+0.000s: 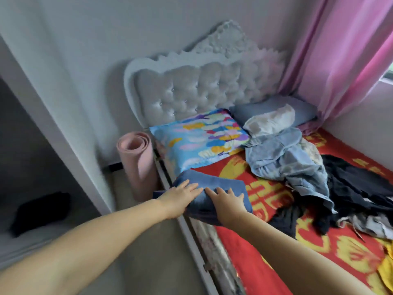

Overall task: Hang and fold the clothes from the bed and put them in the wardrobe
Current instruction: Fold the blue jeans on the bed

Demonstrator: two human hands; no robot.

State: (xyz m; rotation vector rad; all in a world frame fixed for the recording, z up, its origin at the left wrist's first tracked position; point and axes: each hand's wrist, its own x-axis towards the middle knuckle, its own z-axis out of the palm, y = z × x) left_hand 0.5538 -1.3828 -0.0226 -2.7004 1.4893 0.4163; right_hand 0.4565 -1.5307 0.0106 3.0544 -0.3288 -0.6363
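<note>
Resting flat with fingers spread, your left hand (180, 196) and right hand (226, 202) press the folded blue jeans (214, 186) at the bed's (244, 271) near edge, long axis pointing from bed edge toward the clothes pile (297, 162).

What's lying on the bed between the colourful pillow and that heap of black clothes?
In the head view, a crumpled pile of light blue clothes lies between the colourful pillow and the black clothes, on the red bedspread.
</note>
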